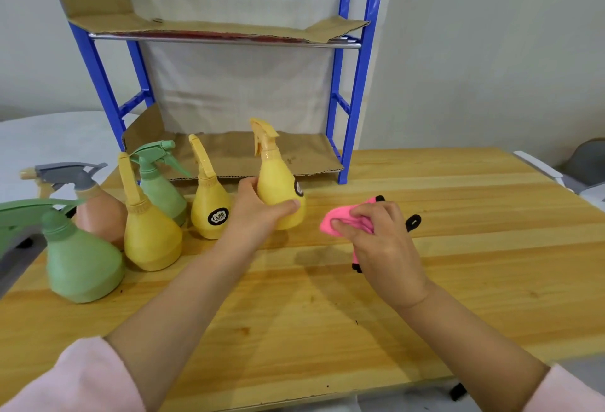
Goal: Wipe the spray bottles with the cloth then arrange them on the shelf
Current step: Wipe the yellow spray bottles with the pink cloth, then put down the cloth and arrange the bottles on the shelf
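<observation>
My left hand [258, 205] grips a yellow spray bottle [278, 179], held upright just above the wooden table [458, 248]. To its right, my right hand [376, 234] holds a bunched pink cloth [337, 220] with black trim, a short gap from the bottle. Several more spray bottles stand at the left: a yellow one with a black label [209, 205], another yellow one [149, 234], a green one [160, 189], a pink one with a grey trigger [98, 208] and a large green one [78, 261]. Behind stands a blue shelf rack [355, 84] with cardboard-lined shelves.
The lower cardboard shelf [262, 153] sits at table level right behind the bottles; the upper shelf [212, 30] is above it. A grey and white chair [579, 166] stands past the table's right edge. A white surface [49, 136] lies at the far left.
</observation>
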A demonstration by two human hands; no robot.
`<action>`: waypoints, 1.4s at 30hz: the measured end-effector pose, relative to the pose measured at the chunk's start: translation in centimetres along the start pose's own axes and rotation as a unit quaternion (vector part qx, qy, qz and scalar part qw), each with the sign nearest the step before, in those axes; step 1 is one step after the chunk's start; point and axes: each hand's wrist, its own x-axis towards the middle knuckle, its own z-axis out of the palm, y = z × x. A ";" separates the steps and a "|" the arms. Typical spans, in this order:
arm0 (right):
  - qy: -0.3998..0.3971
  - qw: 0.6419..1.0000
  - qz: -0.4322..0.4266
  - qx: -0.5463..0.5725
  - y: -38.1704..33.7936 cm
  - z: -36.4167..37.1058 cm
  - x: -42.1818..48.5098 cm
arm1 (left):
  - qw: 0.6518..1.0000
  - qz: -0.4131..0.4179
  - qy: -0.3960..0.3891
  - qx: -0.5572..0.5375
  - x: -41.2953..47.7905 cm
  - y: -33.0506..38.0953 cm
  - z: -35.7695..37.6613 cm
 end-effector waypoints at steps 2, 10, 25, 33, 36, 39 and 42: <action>-0.004 1.000 -0.003 -0.001 0.5 -0.3 -0.4 | 0.987 0.059 0.041 0.143 0.4 -1.1 0.0; -0.007 0.999 0.025 0.030 1.3 -0.6 -1.6 | 0.944 0.128 0.108 0.284 -2.2 -3.5 -2.5; -0.031 0.992 0.084 0.088 -1.4 -0.3 -1.6 | 0.948 0.073 0.128 0.283 -5.7 -6.8 -6.8; -0.087 0.974 0.164 0.131 -3.0 -2.7 -1.9 | 0.935 0.177 0.231 0.203 -9.9 -5.3 -5.6; -0.171 0.955 0.185 0.159 -4.4 -2.5 -1.5 | 0.924 0.238 0.160 0.253 -10.5 -5.5 -4.3; -0.250 0.930 0.208 0.169 -5.0 -2.0 -1.3 | 0.922 0.249 0.082 0.286 -10.5 -5.9 -3.1; -0.241 0.925 0.239 0.171 -4.5 -1.9 -1.4 | 0.908 0.255 0.003 0.331 -10.4 -6.0 -1.9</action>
